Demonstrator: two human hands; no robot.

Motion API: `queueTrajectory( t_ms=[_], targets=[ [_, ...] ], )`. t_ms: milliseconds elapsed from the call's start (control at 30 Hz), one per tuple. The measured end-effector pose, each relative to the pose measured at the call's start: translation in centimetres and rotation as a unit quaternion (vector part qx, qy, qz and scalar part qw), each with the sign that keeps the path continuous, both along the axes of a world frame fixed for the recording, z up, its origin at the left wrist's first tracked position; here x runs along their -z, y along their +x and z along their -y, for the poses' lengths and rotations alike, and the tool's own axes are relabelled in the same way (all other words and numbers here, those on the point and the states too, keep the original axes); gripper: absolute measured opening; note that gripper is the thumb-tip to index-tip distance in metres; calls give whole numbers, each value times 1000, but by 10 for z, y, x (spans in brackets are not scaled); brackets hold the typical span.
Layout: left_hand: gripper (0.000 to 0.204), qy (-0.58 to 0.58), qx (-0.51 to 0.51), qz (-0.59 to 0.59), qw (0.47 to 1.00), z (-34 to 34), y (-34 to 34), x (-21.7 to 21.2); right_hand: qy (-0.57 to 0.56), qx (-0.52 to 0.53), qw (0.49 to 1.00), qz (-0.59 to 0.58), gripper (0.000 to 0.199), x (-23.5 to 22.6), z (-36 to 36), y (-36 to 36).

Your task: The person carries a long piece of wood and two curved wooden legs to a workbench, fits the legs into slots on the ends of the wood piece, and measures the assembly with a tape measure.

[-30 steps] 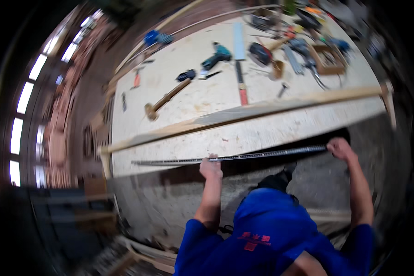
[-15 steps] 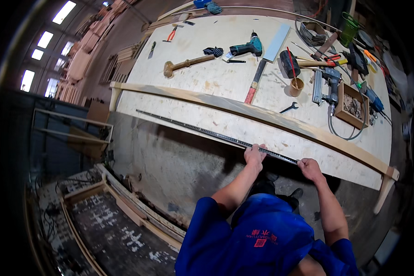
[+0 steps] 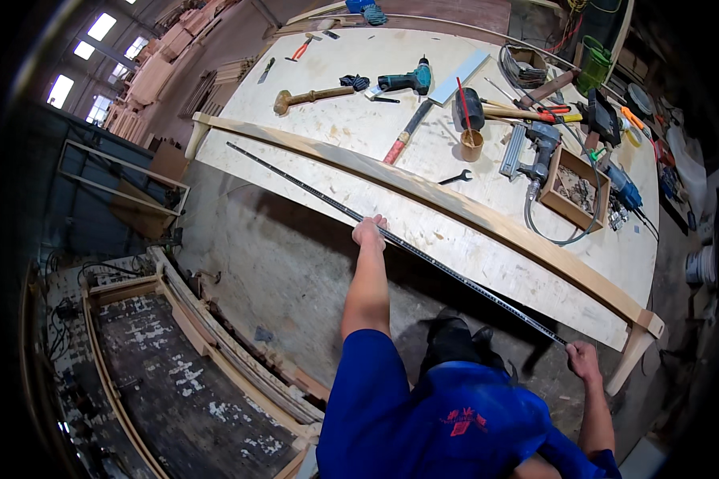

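Because it is judged light, springy and prone to sag, the long thin dark metal strip [image 3: 391, 237] along the pale plywood tabletop [image 3: 423, 160] edge is gripped mid-length by the left hand [image 3: 369, 232] and at its end by the right hand [image 3: 585, 360].

Even daylight from windows [image 3: 78, 49] upper left, soft shadow under the workbench [image 3: 487, 263], strong fisheye bending, dark vignetted rim.

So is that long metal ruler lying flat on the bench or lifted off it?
Lying flat along the workbench's near edge. The long metal ruler runs beside the curved wooden strip, left hand pressing its middle, right hand gripping its end.
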State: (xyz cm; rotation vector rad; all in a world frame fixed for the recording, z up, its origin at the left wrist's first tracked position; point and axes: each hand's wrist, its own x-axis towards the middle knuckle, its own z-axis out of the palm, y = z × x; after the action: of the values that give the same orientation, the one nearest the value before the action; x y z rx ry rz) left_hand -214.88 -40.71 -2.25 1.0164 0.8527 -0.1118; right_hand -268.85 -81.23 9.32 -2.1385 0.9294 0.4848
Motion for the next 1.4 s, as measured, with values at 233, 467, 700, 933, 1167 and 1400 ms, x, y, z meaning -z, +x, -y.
queueTrajectory(
  t_ms=[233,467,700,933,1167,1400],
  targets=[
    [30,-7,55,-27,998,-2,-21,-12,-24,-80,994,67,32,41,-24,89],
    [24,275,273,-41,921,-14,-17,-7,-20,-86,995,53,33,43,-65,175],
    [35,500,340,-80,792,-16,-6,-8,-28,-114,993,26,35,45,-83,216],
    [38,492,344,-129,789,-18,-1,-14,-39,-128,991,5,35,39,-97,240],
    [39,512,351,-105,777,-21,2,-25,-40,-141,989,6,33,42,-102,253],
    [38,545,340,-104,759,-31,10,-33,-50,-156,986,37,37,58,-105,264]
  ],
)
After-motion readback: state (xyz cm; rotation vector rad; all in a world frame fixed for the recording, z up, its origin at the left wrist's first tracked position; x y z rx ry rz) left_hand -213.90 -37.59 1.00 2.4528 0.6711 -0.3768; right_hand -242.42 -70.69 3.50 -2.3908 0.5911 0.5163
